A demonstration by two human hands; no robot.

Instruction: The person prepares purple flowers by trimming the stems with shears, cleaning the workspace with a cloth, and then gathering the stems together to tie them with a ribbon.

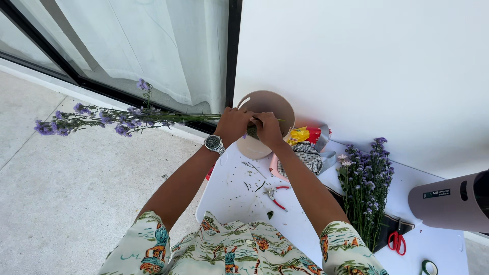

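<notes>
My left hand (233, 124), with a wristwatch (214, 143) on the wrist, grips a long stem of purple flowers (97, 119) that stretches out level to the left. My right hand (268, 128) pinches the cut end of the same stem right beside the left hand. Both hands hover over a beige round bucket (277, 104) standing at the far edge of a white table (229, 196).
Red-handled pruning snips (275, 195) and stem scraps lie on the table. A bunch of purple flowers (365, 183), red scissors (397, 241), a checked cloth (309, 155), a red-yellow packet (305, 135), a tape roll (429, 267) and a pinkish cylinder (451, 201) sit at right. Glass door left.
</notes>
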